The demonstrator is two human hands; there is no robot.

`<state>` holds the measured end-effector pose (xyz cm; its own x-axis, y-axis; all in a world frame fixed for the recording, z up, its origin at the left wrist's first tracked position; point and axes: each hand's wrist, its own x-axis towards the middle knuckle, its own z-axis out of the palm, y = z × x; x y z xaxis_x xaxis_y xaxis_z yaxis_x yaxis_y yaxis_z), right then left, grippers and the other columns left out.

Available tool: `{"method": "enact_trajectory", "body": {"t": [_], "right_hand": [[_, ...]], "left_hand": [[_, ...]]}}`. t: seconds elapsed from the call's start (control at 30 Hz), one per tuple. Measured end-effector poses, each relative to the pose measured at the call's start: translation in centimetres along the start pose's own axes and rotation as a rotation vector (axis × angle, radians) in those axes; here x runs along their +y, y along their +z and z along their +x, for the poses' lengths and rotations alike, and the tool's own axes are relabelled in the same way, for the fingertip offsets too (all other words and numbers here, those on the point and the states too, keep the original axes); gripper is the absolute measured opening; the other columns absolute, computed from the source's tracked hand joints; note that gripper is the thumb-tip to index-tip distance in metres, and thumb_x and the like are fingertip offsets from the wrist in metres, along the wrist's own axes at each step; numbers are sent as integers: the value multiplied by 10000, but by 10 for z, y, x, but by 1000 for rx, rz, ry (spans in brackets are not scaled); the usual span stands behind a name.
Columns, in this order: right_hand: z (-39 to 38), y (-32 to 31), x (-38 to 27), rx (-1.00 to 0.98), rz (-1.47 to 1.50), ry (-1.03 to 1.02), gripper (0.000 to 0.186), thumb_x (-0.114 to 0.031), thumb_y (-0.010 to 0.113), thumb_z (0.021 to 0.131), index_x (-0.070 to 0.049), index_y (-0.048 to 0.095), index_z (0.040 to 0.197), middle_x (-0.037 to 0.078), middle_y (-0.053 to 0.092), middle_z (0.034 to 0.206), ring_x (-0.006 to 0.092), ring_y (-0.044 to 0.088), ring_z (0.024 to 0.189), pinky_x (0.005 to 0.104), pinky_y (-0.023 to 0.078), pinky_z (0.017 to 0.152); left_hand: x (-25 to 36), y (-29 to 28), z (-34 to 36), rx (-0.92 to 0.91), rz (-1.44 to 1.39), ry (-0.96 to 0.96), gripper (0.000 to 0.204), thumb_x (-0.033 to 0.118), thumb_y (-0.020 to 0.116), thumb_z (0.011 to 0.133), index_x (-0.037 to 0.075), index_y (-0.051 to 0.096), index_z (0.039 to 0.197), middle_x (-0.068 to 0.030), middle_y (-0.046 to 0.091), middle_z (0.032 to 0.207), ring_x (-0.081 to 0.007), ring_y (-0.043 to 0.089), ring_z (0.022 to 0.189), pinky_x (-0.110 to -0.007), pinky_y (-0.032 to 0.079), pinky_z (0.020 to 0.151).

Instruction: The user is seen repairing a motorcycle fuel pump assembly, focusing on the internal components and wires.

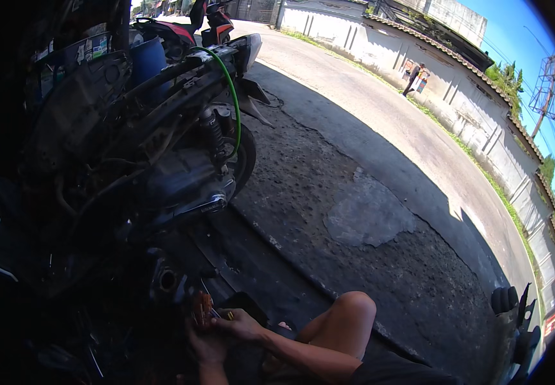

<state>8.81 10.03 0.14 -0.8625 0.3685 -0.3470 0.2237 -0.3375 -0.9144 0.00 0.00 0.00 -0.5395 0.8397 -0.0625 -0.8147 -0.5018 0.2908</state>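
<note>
At about seven o'clock in the view, the left hand and right hand close together on a small reddish-brown metal part, seemingly light, stiff, best pinched at edges, below the stripped dark motorcycle.

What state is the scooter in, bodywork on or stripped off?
Stripped, at least at the rear. The scooter's frame tubes, rear shock absorber and engine casing lie bare, with a green hose running over them.

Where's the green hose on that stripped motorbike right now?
In the head view, upper left: the green hose arcs from the bare motorbike frame down beside the shock spring to the rear wheel.
</note>
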Motion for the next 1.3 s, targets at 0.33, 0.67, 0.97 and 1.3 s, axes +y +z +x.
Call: {"method": "enact_trajectory", "body": {"t": [0.33,0.67,0.97,1.3], "right_hand": [[-42,31,-54,384,-347,-156,298,-208,690,976,35,670,1146,45,683,820,69,606,717,248,496,638],[-34,32,-22,318,78,11,243,-222,567,1034,9,641,1018,48,645,769,95,522,551,249,432,506],[-38,71,49,41,-148,167,230,-175,587,1030,45,643,1065,41,650,785,87,566,649,262,463,563],[-42,65,-20,58,-68,120,258,-174,554,1051,16,545,1225,31,612,858,90,590,676,242,490,572]], "left_hand": [[15,48,-9,425,-105,163,399,419,559,984,79,643,1176,-115,697,1134,-256,690,1003,-432,546,929],[46,37,-28,417,-230,268,445,456,552,1006,72,654,1208,-115,716,1103,-271,698,984,-421,560,881],[54,51,-30,477,-256,307,442,449,570,1007,63,650,1208,-130,718,1087,-270,685,970,-420,550,870],[79,63,-42,431,-340,263,610,565,490,998,30,608,1267,-154,699,1008,-258,697,885,-386,604,798]]}}
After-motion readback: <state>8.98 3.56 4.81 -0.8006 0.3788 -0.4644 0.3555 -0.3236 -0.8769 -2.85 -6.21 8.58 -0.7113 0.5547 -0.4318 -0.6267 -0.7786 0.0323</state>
